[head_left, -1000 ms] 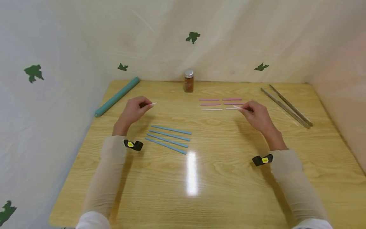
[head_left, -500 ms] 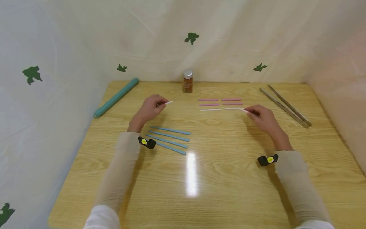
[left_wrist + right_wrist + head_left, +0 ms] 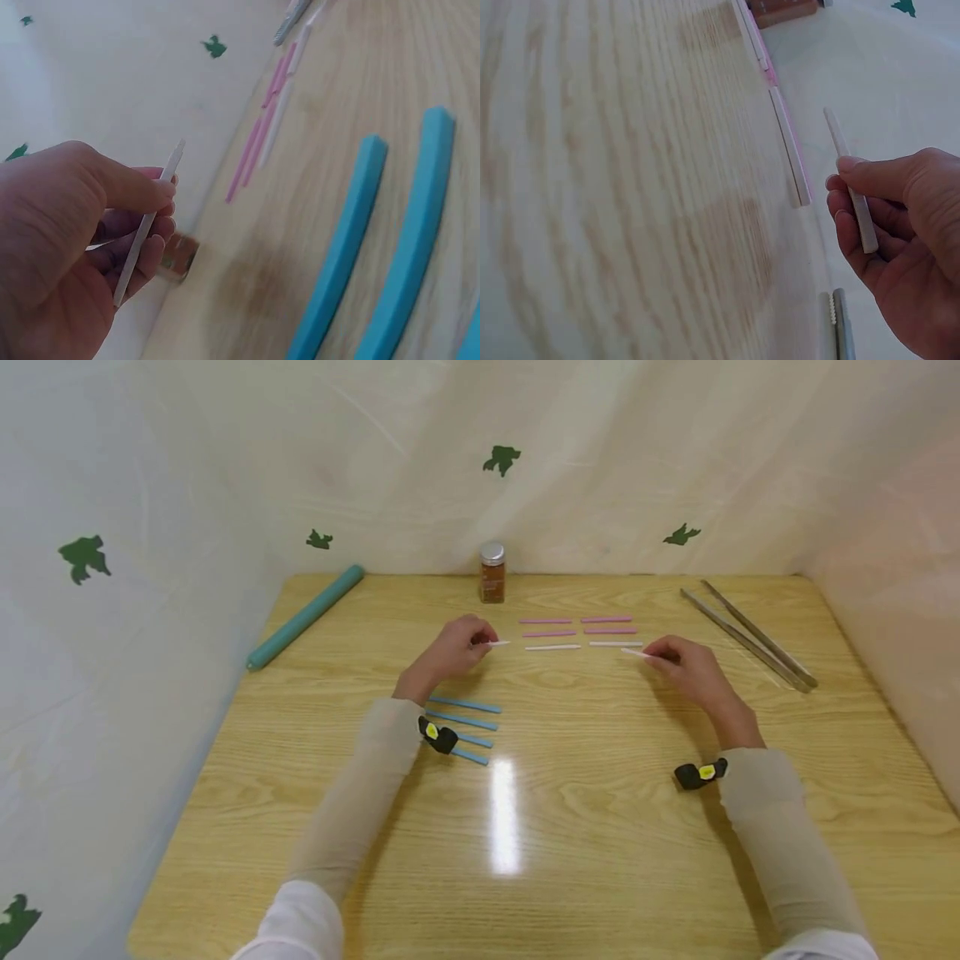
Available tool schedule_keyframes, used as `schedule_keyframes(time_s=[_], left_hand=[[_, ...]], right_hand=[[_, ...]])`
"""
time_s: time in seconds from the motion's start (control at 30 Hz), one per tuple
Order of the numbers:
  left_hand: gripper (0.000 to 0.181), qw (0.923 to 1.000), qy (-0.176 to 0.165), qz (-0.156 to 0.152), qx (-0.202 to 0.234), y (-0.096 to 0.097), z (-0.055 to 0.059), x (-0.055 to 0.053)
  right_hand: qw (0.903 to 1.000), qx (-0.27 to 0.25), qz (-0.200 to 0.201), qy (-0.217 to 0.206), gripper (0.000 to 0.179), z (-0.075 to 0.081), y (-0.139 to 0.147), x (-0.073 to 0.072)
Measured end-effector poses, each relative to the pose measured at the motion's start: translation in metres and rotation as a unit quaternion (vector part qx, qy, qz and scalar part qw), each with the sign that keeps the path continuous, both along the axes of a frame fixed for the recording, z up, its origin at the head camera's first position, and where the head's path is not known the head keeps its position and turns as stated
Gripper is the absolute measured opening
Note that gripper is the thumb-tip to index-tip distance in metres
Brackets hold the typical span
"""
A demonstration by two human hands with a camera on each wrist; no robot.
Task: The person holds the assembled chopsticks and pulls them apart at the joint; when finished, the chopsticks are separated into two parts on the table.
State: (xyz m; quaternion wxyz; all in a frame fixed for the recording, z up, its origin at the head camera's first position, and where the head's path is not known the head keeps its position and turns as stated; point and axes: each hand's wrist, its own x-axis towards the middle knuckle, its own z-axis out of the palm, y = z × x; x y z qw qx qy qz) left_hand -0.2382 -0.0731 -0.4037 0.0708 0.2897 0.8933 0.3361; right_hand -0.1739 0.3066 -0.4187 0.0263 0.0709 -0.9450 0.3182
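My left hand [image 3: 459, 647] pinches a thin white stick [image 3: 136, 251] between thumb and fingers, above the table left of two rows of laid-out sticks. A second white stick [image 3: 862, 217] is pinched in my right hand [image 3: 693, 672], near the rows' right end. On the table lie several pink sticks [image 3: 610, 630] in pairs end to end. In front of them is a pair of white sticks [image 3: 552, 648]. Several longer blue sticks [image 3: 468, 722] lie side by side below my left hand, their left ends hidden by that wrist in the head view.
A jar [image 3: 492, 581] with a silver lid and reddish contents stands at the back edge. To the left lies a green rolling-pin-like rod [image 3: 306, 618]. Metal tongs [image 3: 750, 643] lie at the right. Pale sheeting [image 3: 405, 460] surrounds the table [image 3: 600, 852].
Carrying its white stick, my left hand has moved right, from near the green rod toward the laid-out sticks. My right hand has shifted slightly right, and its stick's tip has lowered.
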Motion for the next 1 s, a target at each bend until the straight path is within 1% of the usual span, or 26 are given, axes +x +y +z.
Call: schedule_keyframes(time_s=[0.1, 0.23, 0.33, 0.47, 0.5, 0.67, 0.8, 1.0], left_hand=[[0.018, 0.9997, -0.002, -0.013, -0.02, 0.018, -0.004, 0.002], [0.019, 0.9994, -0.006, -0.02, -0.028, 0.041, -0.007, 0.008], [0.017, 0.9994, -0.008, -0.016, -0.03, 0.056, -0.01, 0.012], [0.017, 0.999, -0.001, -0.004, -0.045, 0.072, -0.016, 0.017], [0.017, 0.9989, -0.004, -0.001, -0.046, 0.076, -0.017, 0.018], [0.016, 0.9987, 0.008, 0.01, -0.05, 0.09, -0.025, 0.021], [0.016, 0.9982, 0.018, 0.02, -0.054, 0.097, -0.03, 0.022], [0.017, 0.9965, 0.028, 0.026, -0.074, 0.106, -0.031, 0.024]], right_hand=[[0.9999, -0.005, 0.008, 0.007, 0.021, -0.003, 0.0, -0.002], [0.9995, -0.004, 0.024, 0.019, 0.016, -0.006, -0.002, -0.006], [0.9991, 0.002, 0.033, 0.027, 0.013, -0.008, -0.004, -0.009], [0.9989, 0.002, 0.038, 0.029, 0.012, -0.01, -0.007, -0.013], [0.9988, 0.001, 0.04, 0.03, 0.012, -0.011, -0.008, -0.013], [0.9977, -0.001, 0.056, 0.038, 0.011, -0.015, -0.013, -0.018], [0.9976, -0.003, 0.058, 0.039, 0.01, -0.016, -0.015, -0.021], [0.9976, 0.004, 0.067, 0.019, 0.01, -0.018, -0.015, -0.025]])
